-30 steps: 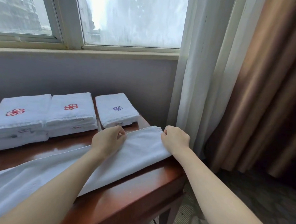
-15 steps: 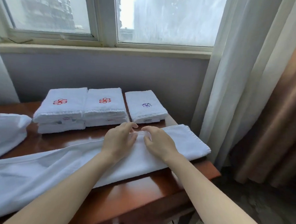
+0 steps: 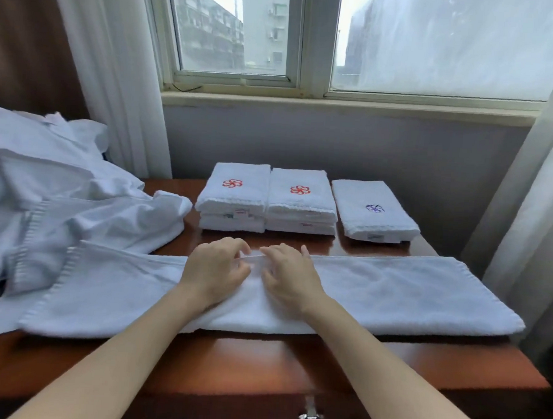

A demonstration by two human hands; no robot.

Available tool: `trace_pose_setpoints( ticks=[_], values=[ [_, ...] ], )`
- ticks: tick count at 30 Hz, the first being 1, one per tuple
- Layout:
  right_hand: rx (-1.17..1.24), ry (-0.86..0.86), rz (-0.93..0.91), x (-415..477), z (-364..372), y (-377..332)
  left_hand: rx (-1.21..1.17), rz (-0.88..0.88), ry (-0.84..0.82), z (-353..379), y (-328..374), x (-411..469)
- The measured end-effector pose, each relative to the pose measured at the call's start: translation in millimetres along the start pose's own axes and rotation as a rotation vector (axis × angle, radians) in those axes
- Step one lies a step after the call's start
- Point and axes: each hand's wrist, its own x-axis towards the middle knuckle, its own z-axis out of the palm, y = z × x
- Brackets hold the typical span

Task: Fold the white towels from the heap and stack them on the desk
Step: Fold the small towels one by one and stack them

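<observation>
Left hand (image 3: 216, 270) and right hand (image 3: 292, 279) pinched the towel (image 3: 392, 292) mid-hem. Limp and light, it likely needed gripping at its end corners.

Both forearms (image 3: 133, 346) and both hands (image 3: 216, 272) are bare.

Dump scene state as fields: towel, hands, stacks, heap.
towel: long towel, narrow strip, flat across the desk front
left hand: on its far hem, mid-length, fingers bent; grip unclear
right hand: same, beside the left
back row: left red-emblem stack, middle red-emblem stack, purple-emblem towel
heap: unfolded, left, meets strip's end
</observation>
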Motion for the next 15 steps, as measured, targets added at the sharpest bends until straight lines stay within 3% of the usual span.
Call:
trace_pose_setpoints(
  ticks=[4, 11, 15],
  values=[
    [-0.006, -0.057, -0.045, 12.4, 13.3, -26.7, -0.01, -0.103, -0.077, -13.4, -30.5, -9.5],
    [-0.033, 0.084, 0.034, 28.6, 23.4, -38.2, 0.028, -0.083, -0.117, -26.7, -71.9, -16.8],
    [-0.067, 0.071, 0.074, 37.4, 26.5, -37.8, 0.171, 0.031, 0.049, -34.1, -79.1, -4.1]
  ],
)
